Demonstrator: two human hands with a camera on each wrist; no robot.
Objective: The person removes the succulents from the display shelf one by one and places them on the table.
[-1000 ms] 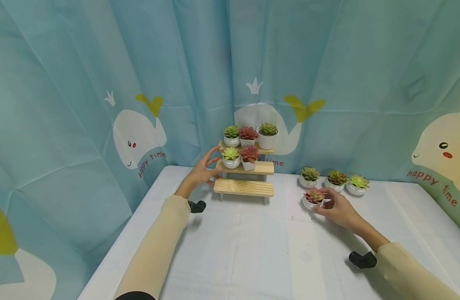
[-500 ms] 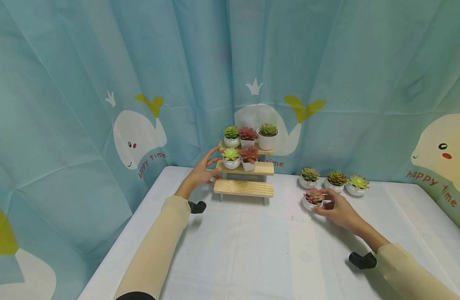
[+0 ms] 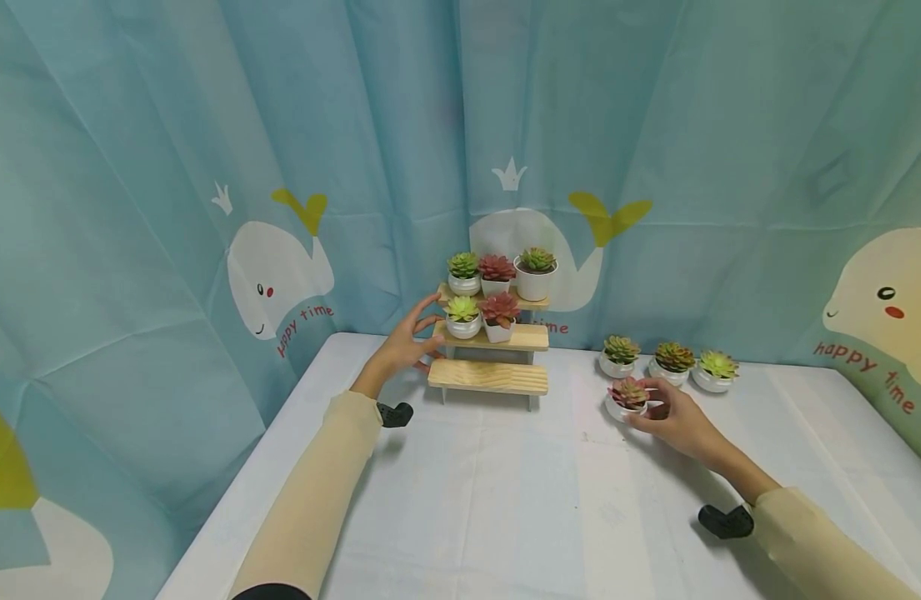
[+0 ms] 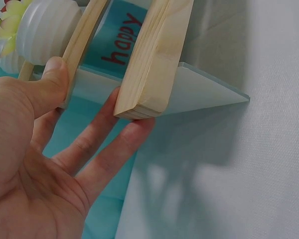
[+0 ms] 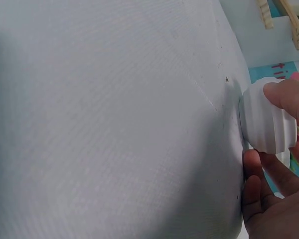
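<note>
A three-tier wooden stand [image 3: 488, 377] bears several potted succulents on its upper two shelves. My left hand [image 3: 403, 343] is at the stand's left side with fingers spread. In the left wrist view its thumb [image 4: 55, 82] lies against one shelf's end and two fingertips touch the end of the lowest shelf [image 4: 152, 59]. To the right, my right hand [image 3: 678, 421] holds a pinkish-red potted succulent [image 3: 628, 396] by its white pot [image 5: 266, 117]. The thumb is on one side of the ribbed pot, fingers on the other. The pot appears to stand on the table.
Behind the right hand stand a dark green succulent [image 3: 620, 354], a reddish-green one [image 3: 672, 361] and a light green one [image 3: 716, 369], all in white pots. A whale-print curtain [image 3: 400, 125] hangs behind the white-covered table [image 3: 505, 508].
</note>
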